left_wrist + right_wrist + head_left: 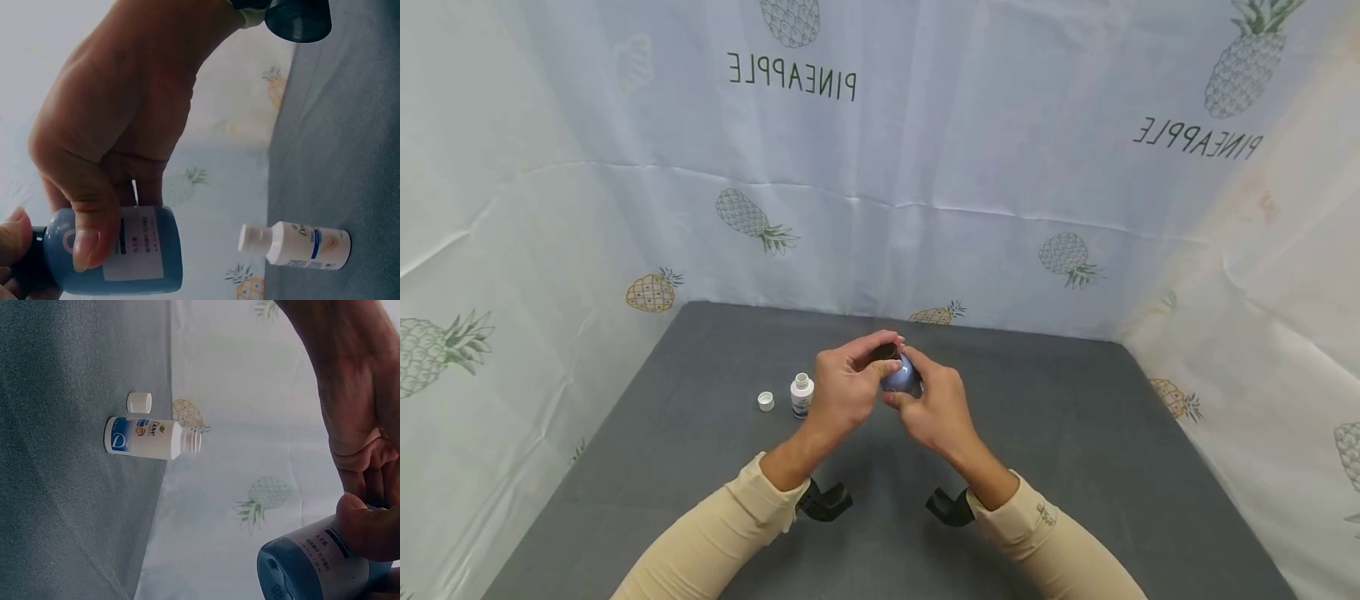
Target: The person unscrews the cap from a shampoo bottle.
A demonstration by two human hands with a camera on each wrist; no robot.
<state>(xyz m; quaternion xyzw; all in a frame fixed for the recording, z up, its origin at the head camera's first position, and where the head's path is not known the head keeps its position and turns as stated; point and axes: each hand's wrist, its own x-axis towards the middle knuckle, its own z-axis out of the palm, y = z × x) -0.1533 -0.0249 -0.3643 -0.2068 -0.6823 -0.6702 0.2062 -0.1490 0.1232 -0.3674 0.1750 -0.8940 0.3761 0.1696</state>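
Both hands meet at a blue bottle (901,379) above the table in the head view. My left hand (842,392) curls its thumb and fingers around the dark cap end. My right hand (942,412) grips the body. In the left wrist view, a thumb (94,240) lies beside the pale printed label (142,253), and other fingertips hold the black cap (39,239), partly hidden. The right wrist view shows the bottle's rounded blue base (280,572) at the lower right, its cap out of sight.
On the grey table (1060,433), a small white Dove bottle (801,393) stands uncapped to the left of my hands. Its white screw cap (765,402) sits beside it. Pineapple-print fabric (925,167) hangs along the back and both sides.
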